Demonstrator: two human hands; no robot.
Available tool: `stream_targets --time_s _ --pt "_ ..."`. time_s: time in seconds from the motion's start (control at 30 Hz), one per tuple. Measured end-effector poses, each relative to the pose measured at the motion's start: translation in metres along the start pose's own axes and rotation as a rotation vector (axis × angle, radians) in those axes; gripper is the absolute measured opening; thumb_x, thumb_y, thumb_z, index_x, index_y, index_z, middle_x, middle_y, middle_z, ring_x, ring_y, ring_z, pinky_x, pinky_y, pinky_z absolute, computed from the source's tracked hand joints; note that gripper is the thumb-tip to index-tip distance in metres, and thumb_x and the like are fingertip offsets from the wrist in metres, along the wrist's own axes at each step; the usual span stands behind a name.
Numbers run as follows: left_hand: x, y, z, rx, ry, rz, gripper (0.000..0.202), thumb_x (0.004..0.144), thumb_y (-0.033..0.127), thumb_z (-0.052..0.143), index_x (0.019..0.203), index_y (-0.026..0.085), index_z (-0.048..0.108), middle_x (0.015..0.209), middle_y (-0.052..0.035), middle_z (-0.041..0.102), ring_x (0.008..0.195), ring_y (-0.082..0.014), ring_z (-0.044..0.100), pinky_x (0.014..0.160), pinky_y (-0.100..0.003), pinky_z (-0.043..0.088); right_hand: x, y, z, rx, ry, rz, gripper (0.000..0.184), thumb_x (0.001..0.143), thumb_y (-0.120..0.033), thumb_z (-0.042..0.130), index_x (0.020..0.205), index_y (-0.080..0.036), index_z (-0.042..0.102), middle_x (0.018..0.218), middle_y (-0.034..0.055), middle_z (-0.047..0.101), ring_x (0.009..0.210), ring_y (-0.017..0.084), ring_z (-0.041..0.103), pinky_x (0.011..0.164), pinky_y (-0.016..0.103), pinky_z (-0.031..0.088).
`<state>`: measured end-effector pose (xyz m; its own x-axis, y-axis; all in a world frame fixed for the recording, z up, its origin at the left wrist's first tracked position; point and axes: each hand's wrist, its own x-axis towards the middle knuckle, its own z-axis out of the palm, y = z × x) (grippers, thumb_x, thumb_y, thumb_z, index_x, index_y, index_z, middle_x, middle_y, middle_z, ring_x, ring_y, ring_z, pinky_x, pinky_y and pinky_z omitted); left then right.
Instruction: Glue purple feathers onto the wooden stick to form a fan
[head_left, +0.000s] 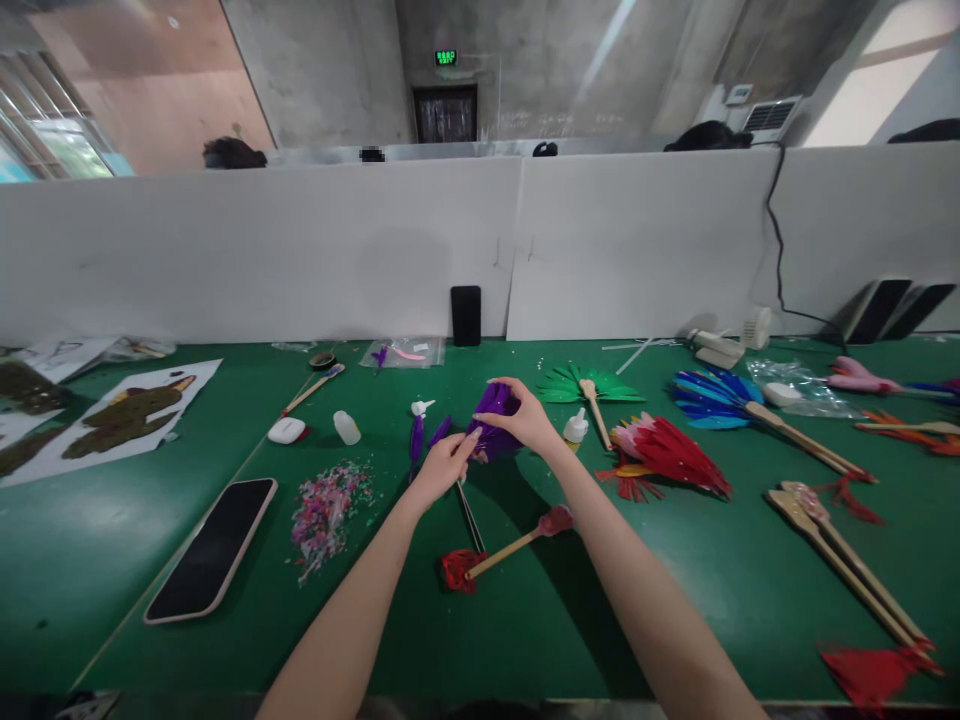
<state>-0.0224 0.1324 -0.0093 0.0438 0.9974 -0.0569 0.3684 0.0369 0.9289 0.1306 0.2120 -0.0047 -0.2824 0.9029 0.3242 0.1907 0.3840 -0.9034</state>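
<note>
Above the middle of the table, both hands hold a purple feather-like bundle [497,405] with a shiny surface. My left hand [442,462] pinches its lower left edge. From above and the right, my right hand [514,415] closes thumb and fingers round it. Part of the bundle is hidden by the fingers. Just below lie metal tweezers [471,518] and a wooden stick [510,555] with a red tassel and a pinkish-red end. Loose purple feather pieces [417,440] rest left of my left hand. A small white-tipped glue bottle [576,428] stands beside my right wrist.
A phone [214,550] and a heap of colourful flakes [330,515] lie at left. Green [589,385], blue [709,400] and red [671,455] feathered fans lie right, with wooden handles [847,570] nearer. A white partition [337,250] borders the green table [375,640] behind.
</note>
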Motion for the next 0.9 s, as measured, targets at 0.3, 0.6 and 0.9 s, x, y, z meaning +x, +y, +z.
stream_targets --time_s 0.3,0.6,0.9 --pt "-0.002 0.004 0.004 0.035 0.033 0.029 0.046 0.078 0.057 0.041 0.052 0.019 0.036 0.039 0.0061 0.037 0.038 -0.0076 0.034 0.045 -0.022 0.027 0.002 0.002 0.0 0.063 0.069 0.054 0.045 0.06 -0.041 0.072 0.098 -0.02 0.059 0.082 0.0035 0.067 0.074 0.019 0.063 0.069 0.031 0.05" --pt "-0.002 0.003 0.002 0.01 -0.015 0.025 0.049 0.076 0.06 0.043 0.053 0.018 0.039 0.041 0.006 0.033 0.039 -0.0071 0.03 0.043 -0.022 0.022 0.004 0.012 -0.005 0.056 0.109 0.104 0.036 0.07 -0.044 0.062 0.089 -0.014 0.068 0.06 0.0025 0.065 0.054 0.016 0.058 0.05 0.026 0.045" --pt "-0.003 0.002 0.004 -0.102 -0.027 -0.032 0.049 0.073 0.062 0.048 0.059 0.015 0.052 0.041 0.0071 0.029 0.038 -0.0061 0.025 0.042 -0.023 0.018 0.008 0.027 -0.006 -0.028 0.185 0.104 0.036 0.074 -0.047 0.055 0.078 -0.014 0.068 0.074 0.0085 0.07 0.067 0.021 0.064 0.059 0.029 0.048"
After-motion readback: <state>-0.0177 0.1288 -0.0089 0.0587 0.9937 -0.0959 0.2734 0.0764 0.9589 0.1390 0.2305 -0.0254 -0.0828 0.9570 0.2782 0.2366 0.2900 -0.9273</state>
